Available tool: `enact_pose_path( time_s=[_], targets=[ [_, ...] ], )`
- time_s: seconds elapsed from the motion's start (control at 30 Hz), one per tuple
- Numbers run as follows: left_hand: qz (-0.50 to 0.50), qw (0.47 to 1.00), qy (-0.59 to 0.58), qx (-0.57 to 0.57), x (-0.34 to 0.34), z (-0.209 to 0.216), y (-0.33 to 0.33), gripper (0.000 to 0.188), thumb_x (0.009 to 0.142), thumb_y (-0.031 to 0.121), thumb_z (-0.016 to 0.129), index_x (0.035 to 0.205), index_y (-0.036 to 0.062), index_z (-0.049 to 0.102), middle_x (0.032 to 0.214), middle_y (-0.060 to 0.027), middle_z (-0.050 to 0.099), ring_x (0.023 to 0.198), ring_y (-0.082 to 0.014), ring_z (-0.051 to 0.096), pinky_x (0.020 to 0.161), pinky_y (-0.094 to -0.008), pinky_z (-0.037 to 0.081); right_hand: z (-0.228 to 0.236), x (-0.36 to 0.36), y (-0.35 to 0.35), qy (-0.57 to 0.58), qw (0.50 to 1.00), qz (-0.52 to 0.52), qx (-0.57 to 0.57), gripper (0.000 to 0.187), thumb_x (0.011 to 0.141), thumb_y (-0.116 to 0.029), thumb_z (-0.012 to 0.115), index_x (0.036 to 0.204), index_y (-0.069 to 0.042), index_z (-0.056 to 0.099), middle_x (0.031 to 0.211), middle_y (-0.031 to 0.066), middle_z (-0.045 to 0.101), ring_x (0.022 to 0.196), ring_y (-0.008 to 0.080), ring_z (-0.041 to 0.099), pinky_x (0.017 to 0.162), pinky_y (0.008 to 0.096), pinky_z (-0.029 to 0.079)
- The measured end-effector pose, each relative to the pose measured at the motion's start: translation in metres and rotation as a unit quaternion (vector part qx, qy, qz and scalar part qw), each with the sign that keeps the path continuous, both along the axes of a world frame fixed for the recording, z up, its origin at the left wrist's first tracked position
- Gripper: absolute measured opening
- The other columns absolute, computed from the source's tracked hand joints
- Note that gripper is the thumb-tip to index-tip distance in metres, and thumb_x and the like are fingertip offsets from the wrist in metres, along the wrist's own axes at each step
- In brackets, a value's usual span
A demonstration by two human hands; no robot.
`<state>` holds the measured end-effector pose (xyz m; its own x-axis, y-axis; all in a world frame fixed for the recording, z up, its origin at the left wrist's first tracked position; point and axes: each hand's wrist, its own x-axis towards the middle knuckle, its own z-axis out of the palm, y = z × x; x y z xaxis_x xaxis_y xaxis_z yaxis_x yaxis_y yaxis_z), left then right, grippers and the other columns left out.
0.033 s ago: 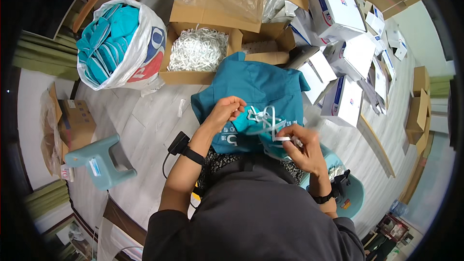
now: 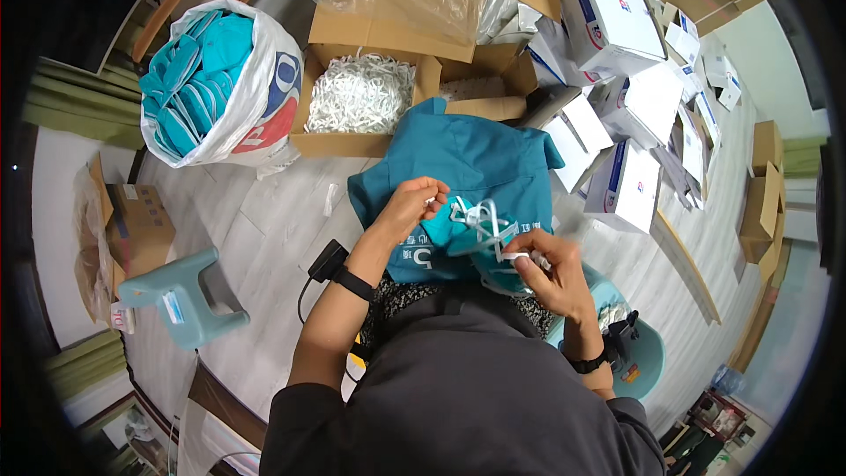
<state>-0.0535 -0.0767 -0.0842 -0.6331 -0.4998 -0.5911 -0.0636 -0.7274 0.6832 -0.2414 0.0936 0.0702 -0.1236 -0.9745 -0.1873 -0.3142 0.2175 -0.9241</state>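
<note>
A large teal cloth lies spread over my lap and the floor in front of me. On top of it I hold a small teal piece with white straps between both hands. My left hand pinches its left edge with the fingers curled. My right hand grips its right side, with a white strap running through the fingers. Each wrist wears a black band.
An open cardboard box of white straps stands just beyond the cloth. A white bag of teal pieces is at the far left. Stacked white boxes fill the right. A teal stool and a black device with a cable are at my left.
</note>
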Motion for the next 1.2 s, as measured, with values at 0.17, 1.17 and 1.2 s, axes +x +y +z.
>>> enact_pose_path(
  time_s=[0.17, 1.17, 1.2],
  targets=[
    [0.237, 0.943, 0.04, 0.229, -0.059, -0.046, -0.027, 0.015, 0.091, 0.002, 0.052, 0.1, -0.01, 0.053, 0.099, -0.019, 0.054, 0.091, -0.0273, 0.056, 0.08, -0.0329, 0.053, -0.01, 0.004, 0.003, -0.017, 0.999, -0.026, 0.032, 0.026, 0.094, -0.025, 0.058, 0.092, 0.001, 0.065, 0.079, 0.0083, 0.065, 0.071, 0.0138, 0.059, 0.066, 0.0278, 0.046],
    [0.048, 0.686, -0.096, -0.719, 0.019, 0.12, -0.01, 0.02, 0.066, -0.013, 0.059, 0.079, 0.0009, 0.065, 0.086, -0.0103, 0.063, 0.084, -0.0273, 0.06, 0.075, -0.0355, 0.048, -0.024, 0.012, -0.01, 0.036, 0.991, -0.125, -0.04, 0.021, 0.089, -0.018, 0.063, 0.086, 0.003, 0.063, 0.072, 0.0108, 0.061, 0.067, 0.0173, 0.058, 0.063, 0.0299, 0.046],
    [0.068, 0.674, -0.075, -0.732, 0.02, 0.126, -0.007, 0.021, 0.065, -0.014, 0.058, 0.078, 0.0007, 0.065, 0.087, -0.0106, 0.063, 0.083, -0.0273, 0.06, 0.074, -0.0353, 0.048, -0.034, 0.005, -0.012, 0.02, 0.984, -0.174, -0.04, 0.024, 0.09, -0.021, 0.063, 0.093, 0.003, 0.065, 0.08, 0.0082, 0.065, 0.077, 0.014, 0.06, 0.072, 0.0276, 0.046]
  ],
)
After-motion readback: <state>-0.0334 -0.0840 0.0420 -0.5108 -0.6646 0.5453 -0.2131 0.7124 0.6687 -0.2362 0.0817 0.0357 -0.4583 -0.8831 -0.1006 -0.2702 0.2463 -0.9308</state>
